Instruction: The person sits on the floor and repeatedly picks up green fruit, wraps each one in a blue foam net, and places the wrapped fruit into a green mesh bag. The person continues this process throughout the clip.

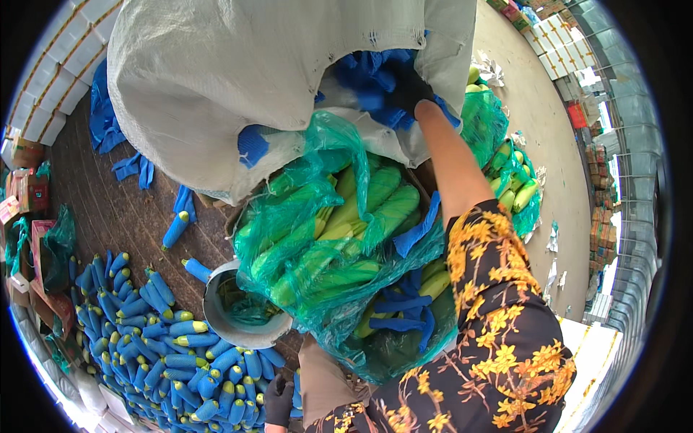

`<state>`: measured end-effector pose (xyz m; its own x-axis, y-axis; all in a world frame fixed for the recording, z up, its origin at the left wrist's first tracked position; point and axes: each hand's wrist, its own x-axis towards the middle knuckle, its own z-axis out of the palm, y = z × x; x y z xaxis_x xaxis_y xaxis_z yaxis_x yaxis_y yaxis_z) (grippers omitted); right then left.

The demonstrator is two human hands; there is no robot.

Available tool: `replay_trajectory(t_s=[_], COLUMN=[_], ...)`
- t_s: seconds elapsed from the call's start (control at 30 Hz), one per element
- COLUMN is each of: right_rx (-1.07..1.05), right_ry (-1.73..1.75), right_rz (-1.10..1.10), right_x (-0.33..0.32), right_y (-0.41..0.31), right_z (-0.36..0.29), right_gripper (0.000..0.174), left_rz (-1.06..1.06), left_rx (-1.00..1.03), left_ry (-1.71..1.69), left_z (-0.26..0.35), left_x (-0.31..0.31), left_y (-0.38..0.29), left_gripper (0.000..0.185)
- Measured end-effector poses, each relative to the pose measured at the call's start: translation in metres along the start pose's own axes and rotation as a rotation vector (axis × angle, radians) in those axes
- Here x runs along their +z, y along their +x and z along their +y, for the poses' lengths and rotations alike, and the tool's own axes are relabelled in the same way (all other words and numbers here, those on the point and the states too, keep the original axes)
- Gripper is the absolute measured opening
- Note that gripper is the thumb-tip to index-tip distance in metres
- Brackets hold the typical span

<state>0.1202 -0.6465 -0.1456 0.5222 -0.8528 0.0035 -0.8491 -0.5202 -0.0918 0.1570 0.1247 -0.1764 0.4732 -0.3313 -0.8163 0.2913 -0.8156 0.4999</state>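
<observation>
My right hand (405,89), in a black glove, is inside the torn opening of a large white woven sack (216,65). Blue mesh sleeves (373,70) surround it; blur hides whether its fingers grip any. Low in the picture, my left hand (279,399), also black-gloved, is beside a big pile of zucchini in blue sleeves (178,362). Its fingers look curled, but their grip is unclear. Before me, bare green zucchini (346,211) lie in a green plastic bag (303,292). Several loose blue sleeves (406,308) rest on the bag's near side.
A whitish bucket (276,333) holding green plastic and scraps stands between the bag and the pile. Single sleeved zucchini (176,230) lie on the dark surface (146,216). More bagged zucchini (509,184) are on the right floor. White boxes (54,70) are stacked at far left.
</observation>
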Motion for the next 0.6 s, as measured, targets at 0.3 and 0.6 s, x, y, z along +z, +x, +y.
replay_trajectory(t_s=[0.3,0.6], right_rx=[-0.247,0.081], right_ry=[0.379,0.554], right_rz=[0.446,-0.096], right_x=[0.01,-0.004], right_y=[-0.127,-0.506], right_z=[0.044,0.083], right_gripper=[0.031,0.07], left_rz=[-0.14,-0.361], left_rx=[0.221,0.005], left_ry=[-0.112,-0.534], left_z=[0.074,0.069], left_x=[0.047,0.12], left_y=[0.037,0.042], left_gripper=[0.038,0.04])
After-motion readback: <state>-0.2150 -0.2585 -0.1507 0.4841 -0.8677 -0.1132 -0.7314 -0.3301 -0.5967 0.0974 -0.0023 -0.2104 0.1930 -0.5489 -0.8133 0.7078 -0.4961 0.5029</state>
